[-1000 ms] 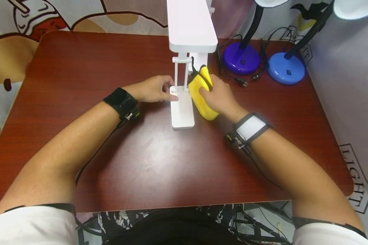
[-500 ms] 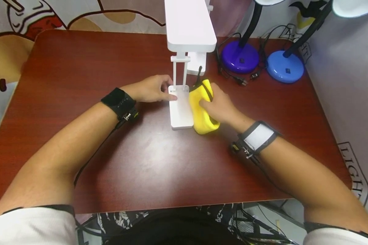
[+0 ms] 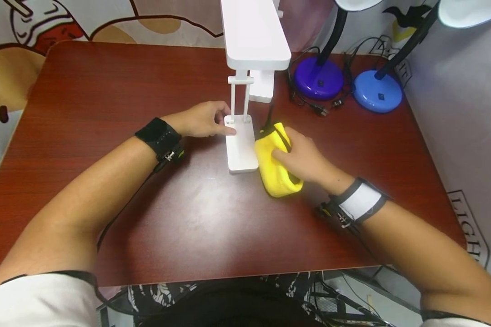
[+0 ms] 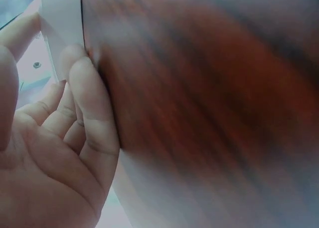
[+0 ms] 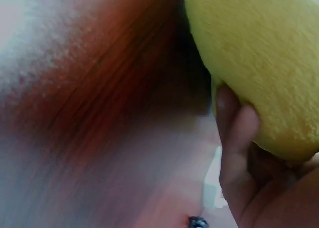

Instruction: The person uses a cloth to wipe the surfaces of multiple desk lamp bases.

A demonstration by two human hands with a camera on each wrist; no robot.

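A white desk lamp (image 3: pixel 242 152) stands in the middle of the table in the head view, its flat head reaching toward the back. My left hand (image 3: pixel 202 119) holds the left edge of its base, thumb on top. In the left wrist view the fingers (image 4: pixel 92 108) lie along the white base's edge. To the right of the base, my right hand (image 3: pixel 304 156) grips a folded yellow cloth (image 3: pixel 270 161) with dark edging. The cloth (image 5: pixel 259 53) fills the upper right of the right wrist view, fingers curled beneath it. Whether it touches the base, I cannot tell.
A purple lamp base (image 3: pixel 319 79) and a blue lamp base (image 3: pixel 378 93) stand at the back right, black cords and plugs (image 3: pixel 321 110) around them. The brown table (image 3: pixel 180 227) ends at a front edge near the body. A wall panel (image 3: pixel 466 113) borders the right side.
The right hand has drawn the yellow cloth toward the body along the right of the lamp, from beside the uprights to beyond the base's front end. The left hand stays on the base.
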